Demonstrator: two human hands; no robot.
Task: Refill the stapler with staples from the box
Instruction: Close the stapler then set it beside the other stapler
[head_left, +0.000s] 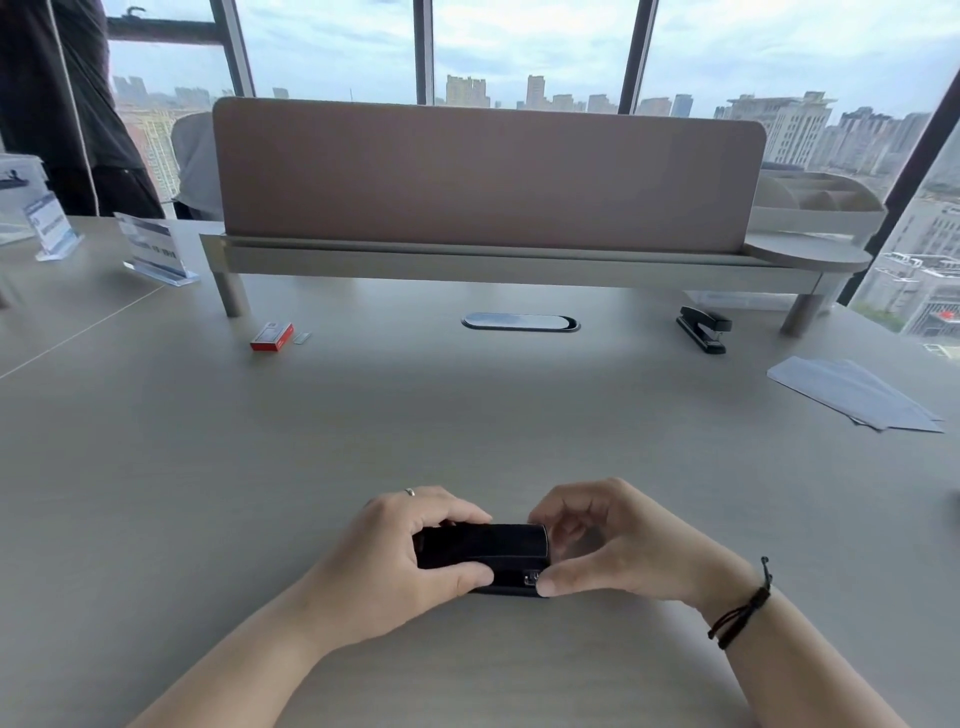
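Observation:
A small black stapler (485, 545) lies on its side on the table near me, its metal front end pointing right. My left hand (400, 561) wraps around its left half, thumb on the near edge. My right hand (613, 540) is at its right end, thumb tip against the metal front and fingers curled over the far corner. A red staple box (271, 336) lies far off at the back left, with a small strip of staples (302, 338) just right of it on the table.
A second, larger black stapler (702, 328) sits at the back right under the raised shelf (519, 257) with its pink divider. White paper sheets (857, 395) lie at the right edge. Two acrylic sign holders (156, 249) stand back left. An oval cable port (520, 322) lies mid-table.

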